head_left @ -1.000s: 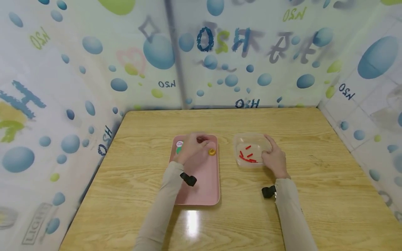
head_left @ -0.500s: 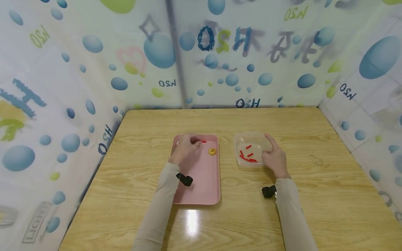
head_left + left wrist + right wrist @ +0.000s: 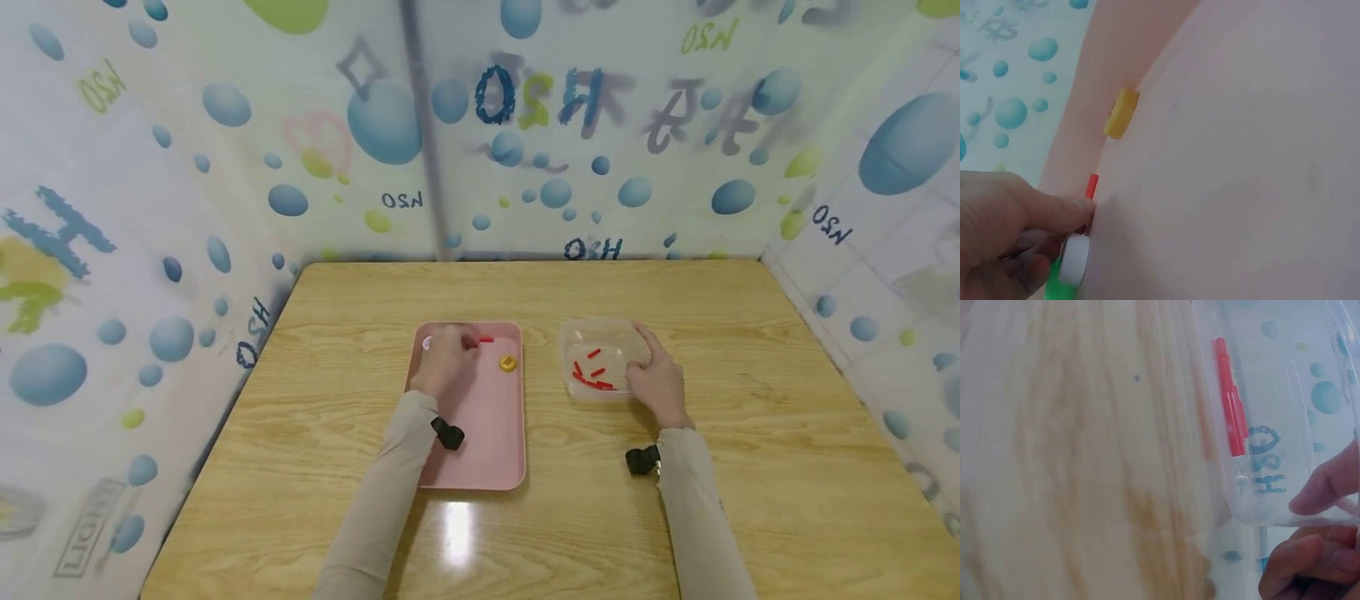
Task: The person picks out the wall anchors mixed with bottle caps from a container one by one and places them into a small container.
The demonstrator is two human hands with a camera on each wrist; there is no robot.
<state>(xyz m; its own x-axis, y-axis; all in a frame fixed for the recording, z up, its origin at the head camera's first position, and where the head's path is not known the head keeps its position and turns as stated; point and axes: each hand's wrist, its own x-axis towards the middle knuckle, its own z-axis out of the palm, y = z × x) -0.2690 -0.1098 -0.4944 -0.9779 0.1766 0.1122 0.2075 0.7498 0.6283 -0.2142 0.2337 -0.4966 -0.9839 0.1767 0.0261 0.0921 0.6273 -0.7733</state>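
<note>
Over the upper part of a pink tray [image 3: 483,442], my left hand [image 3: 444,360] pinches a short red stick [image 3: 1092,185] between thumb and finger. The stick lies along the tray floor, its middle covered by the thumb tip. Right beside these fingers are a white round cap [image 3: 1074,259] and a green piece [image 3: 1059,289], partly hidden by the hand. A yellow round cap [image 3: 507,363] sits apart near the tray's right side. My right hand [image 3: 657,385] grips the right wall of a clear plastic box [image 3: 573,333], thumb inside and fingers outside. Several red sticks [image 3: 1232,419] lie in it.
Tray and box stand side by side on a wooden table [image 3: 735,483], with a strip of wood between them. Patterned walls [image 3: 555,192] rise behind and at both sides. Each wrist wears a small black camera [image 3: 448,434].
My left hand has moved left and slightly down from near the yellow cap, uncovering a red stick, then shifted back slightly toward it. The right hand keeps its hold on the box.
</note>
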